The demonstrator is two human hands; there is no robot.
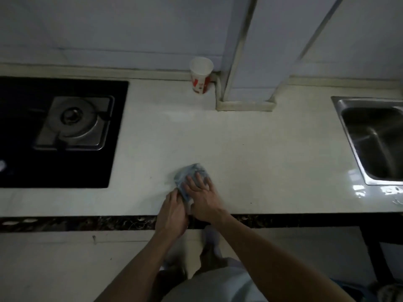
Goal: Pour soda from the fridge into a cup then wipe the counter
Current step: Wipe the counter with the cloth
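A blue-grey cloth (192,173) lies on the pale counter (261,153) near its front edge. My right hand (201,196) lies flat on the cloth with straight, spread fingers pressing it down. My left hand (172,211) is at the cloth's near left corner, fingers curled round its edge. A white paper cup (201,75) with red print stands upright at the back of the counter, against the wall beside a white pillar. What the cup holds cannot be seen.
A black gas hob (65,131) with a steel burner fills the counter's left part. A steel sink (375,138) is set in at the right. The white pillar (246,68) juts onto the counter behind. A dark trim runs along the counter's front edge.
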